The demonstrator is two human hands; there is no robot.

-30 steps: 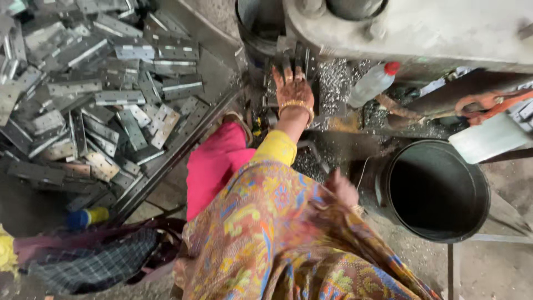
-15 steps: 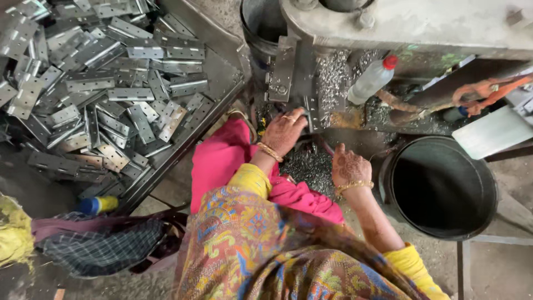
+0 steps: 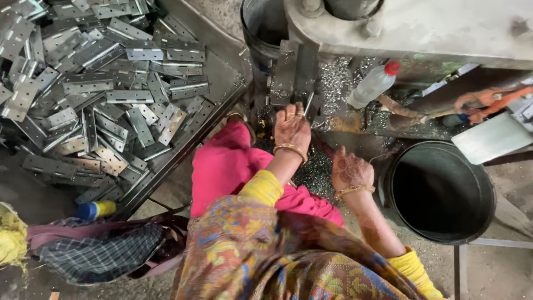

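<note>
left hand [image 3: 292,129] at press [image 3: 294,78], hinges [image 3: 100,94], bucket [image 3: 438,191]

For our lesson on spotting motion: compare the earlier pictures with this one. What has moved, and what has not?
The left hand, drawn back toward the lap half a second ago, has gone forward again to the machine's metal block, fingertips on a small metal piece. The right hand has shifted little, hovering over the metal shavings. The hinge plates, plastic bottle and black bucket stayed put.
</note>
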